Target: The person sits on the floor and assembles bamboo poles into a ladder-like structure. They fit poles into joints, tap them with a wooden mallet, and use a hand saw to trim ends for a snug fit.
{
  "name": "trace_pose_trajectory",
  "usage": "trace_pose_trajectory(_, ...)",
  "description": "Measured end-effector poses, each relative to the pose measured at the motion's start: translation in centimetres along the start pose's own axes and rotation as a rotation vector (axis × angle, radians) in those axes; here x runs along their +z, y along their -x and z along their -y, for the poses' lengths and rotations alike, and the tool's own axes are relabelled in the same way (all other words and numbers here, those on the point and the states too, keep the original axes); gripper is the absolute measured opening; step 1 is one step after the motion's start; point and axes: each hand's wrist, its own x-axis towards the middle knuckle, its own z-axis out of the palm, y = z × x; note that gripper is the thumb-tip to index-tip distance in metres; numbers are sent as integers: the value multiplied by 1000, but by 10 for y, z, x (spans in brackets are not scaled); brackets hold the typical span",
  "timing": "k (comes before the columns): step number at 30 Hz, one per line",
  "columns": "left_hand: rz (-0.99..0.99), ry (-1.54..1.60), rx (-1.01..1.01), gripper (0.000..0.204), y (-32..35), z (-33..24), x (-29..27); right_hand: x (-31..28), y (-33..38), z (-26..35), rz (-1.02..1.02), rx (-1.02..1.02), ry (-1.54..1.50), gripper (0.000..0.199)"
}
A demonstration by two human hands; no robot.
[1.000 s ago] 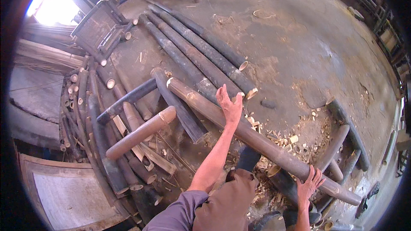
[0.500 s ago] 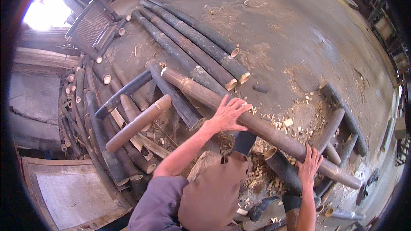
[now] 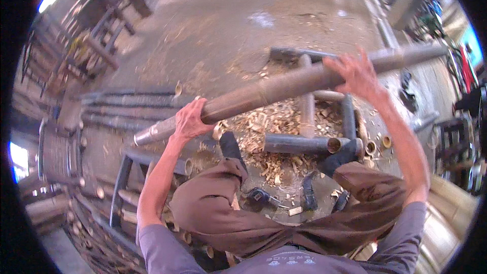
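Held a bamboo pole (image 3: pixel 274 90) in the left hand's grip (image 3: pixel 191 119), aslant above wood chips (image 3: pixel 253 128) and a bamboo frame (image 3: pixel 307 116); had the right hand (image 3: pixel 359 75) spread open (rather blurred) across its farther stretch.

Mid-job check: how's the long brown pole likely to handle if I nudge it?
The long brown pole is probably stiff: no clear sag shows where it runs past the left hand and right hand. Its round sides suggest it would roll readily. It may be light for its size, if hollow like the dark tube below, whose open end shows.
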Motion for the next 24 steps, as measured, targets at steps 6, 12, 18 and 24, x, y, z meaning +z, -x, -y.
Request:
trace_pose_trajectory(6,-112,256,-70,69,-81,-106,-67,-175,29,-48,-1020,187,-134,58)
trace_pose_trajectory(12,-127,863,12,56,-152,-229,-111,-40,82,87,-974,538,-899,60)
trace_pose_trajectory(18,-162,1239,42,53,-170,-312,-78,48,83,194,-413,416,-1442,113)
trace_pose_trajectory(24,-309,1338,50,51,-158,-311,-27,75,87,155,-49,588,-1283,91)
